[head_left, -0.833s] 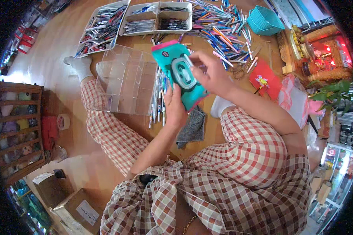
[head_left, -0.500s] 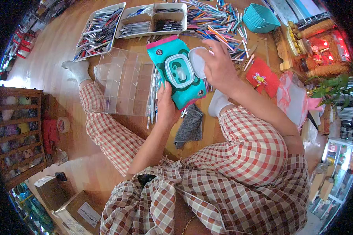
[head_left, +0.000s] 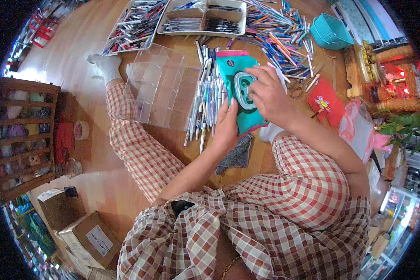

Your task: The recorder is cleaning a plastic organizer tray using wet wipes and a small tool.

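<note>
A teal pack of wet wipes [head_left: 227,77] with a pink top edge is tilted in front of me, above the floor. My left hand [head_left: 226,125] is closed on its lower left edge, thumb on the front. At the pack's white-rimmed dispenser opening [head_left: 244,86], the bent fingers of my right hand [head_left: 271,99] are drawn together. Whatever those fingertips pinch is hidden. The raised lid [head_left: 278,73] shows only partly behind my right hand. Beside the pack lies a row of pens [head_left: 205,100], and under it a grey cloth [head_left: 235,156] on the floor.
A clear divided organizer [head_left: 158,88] stands left of the pens. Beyond are a pen-filled tray [head_left: 137,23], a white compartment tray [head_left: 203,33] and a loose pen heap [head_left: 280,32]. A teal basket [head_left: 331,31] and red sheet [head_left: 326,100] lie right. Cardboard boxes [head_left: 91,238] sit at left.
My right hand has moved from the raised lid onto the dispenser opening. The view has shifted, so the scene sits further right, and more of the pen row shows beside the pack.
</note>
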`<state>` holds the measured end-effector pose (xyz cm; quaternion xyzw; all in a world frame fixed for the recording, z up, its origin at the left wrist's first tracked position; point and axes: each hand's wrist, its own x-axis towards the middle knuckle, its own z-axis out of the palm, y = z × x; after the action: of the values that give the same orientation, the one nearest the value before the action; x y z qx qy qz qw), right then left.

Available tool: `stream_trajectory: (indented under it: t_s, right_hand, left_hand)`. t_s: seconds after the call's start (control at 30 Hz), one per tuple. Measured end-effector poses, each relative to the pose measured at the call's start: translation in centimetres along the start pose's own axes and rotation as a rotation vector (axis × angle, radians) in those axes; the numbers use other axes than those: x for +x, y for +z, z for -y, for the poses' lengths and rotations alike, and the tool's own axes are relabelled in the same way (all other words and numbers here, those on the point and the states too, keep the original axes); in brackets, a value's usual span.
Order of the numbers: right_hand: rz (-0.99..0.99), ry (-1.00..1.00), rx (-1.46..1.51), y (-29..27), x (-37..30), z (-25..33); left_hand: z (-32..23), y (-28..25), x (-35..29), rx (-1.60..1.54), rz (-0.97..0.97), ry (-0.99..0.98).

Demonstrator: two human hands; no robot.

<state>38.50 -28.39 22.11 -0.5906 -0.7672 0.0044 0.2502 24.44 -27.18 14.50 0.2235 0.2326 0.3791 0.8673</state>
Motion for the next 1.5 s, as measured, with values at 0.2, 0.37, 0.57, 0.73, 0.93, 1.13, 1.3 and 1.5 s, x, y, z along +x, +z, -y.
stream_trajectory:
  t_s: [0.2, 0.37, 0.57, 0.73, 0.93, 1.13, 1.3, 1.5]
  right_hand:
    - [-0.047, 0.384, 0.587, 0.2, -0.8, -1.3]
    - [-0.196, 0.725, 1.359, -1.2, 0.4, -1.1]
    - [-0.215, 0.737, 1.565, -2.4, 0.5, -2.0]
    - [-0.331, 0.537, 1.320, -3.9, 1.3, -0.3]
    - [-0.492, 0.407, 1.354, -7.5, 3.6, -0.2]
    - [-0.265, 0.485, 1.411, -7.0, 3.1, -2.3]
    - [0.173, 0.448, 1.343, -3.5, 7.7, 0.9]
    - [0.265, 0.609, 1.344, 5.4, 10.1, 2.6]
  left_hand:
    - [0.2, -1.3, 0.7, 0.052, -0.023, -0.049]
    - [-0.9, -2.1, 1.2, 0.110, -0.158, -0.076]
    - [-1.9, -0.9, 1.7, 0.255, -0.098, 0.027]
    - [-2.2, -1.0, 2.6, 0.561, -0.142, 0.107]
    - [-5.8, -5.0, -1.0, 0.413, -0.307, -0.013]
    - [-18.2, -13.7, -9.6, 0.370, -0.427, 0.357]
    - [-21.6, -25.0, -19.2, 0.164, -0.798, 0.579]
    - [-14.3, -33.0, -18.8, 0.049, -1.158, 0.328]
